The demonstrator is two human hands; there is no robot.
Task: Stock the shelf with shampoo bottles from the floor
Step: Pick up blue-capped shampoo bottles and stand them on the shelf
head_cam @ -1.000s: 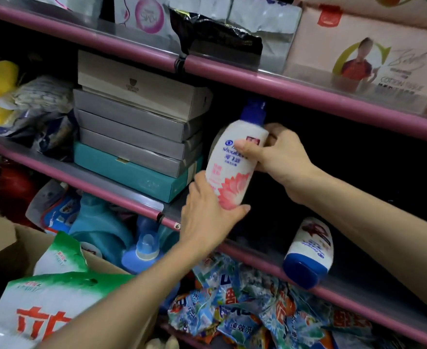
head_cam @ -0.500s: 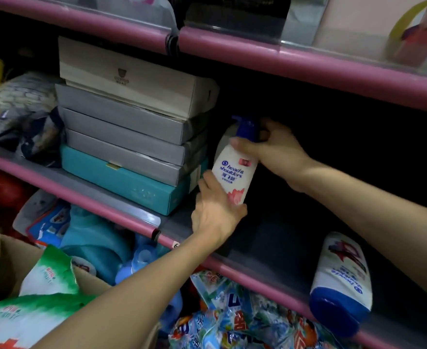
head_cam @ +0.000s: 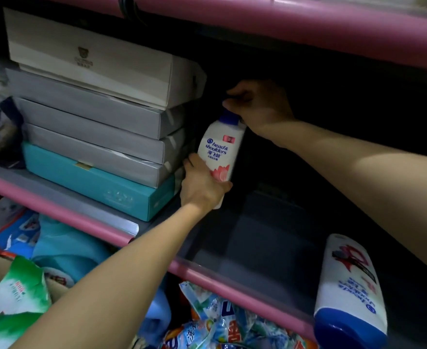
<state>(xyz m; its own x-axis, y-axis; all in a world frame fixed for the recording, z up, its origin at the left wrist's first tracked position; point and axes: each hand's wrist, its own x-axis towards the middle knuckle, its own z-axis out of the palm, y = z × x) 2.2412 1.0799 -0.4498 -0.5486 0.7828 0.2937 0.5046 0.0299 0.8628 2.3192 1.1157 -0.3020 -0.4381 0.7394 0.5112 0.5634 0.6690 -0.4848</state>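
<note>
Judging from how things lie, you are partway through: your left hand wraps its curled fingers round the lower body of a white shampoo bottle, and your right hand pinches its blue cap from above, so the bottle stands nearly upright over the middle shelf, just beside the stack of flat boxes. Whether its base touches the shelf floor you cannot tell, because your left hand covers it. A second shampoo bottle lies at the shelf's front right, cap toward you and label upside down; it looks placed but not stood up, so it probably needs righting. What is left seems to be seating this bottle, letting go, and fetching more. The floor and any bottles waiting on it are out of view. The shelf's back is too dark to read, and the detergent bags below are cut off by the frame.
</note>
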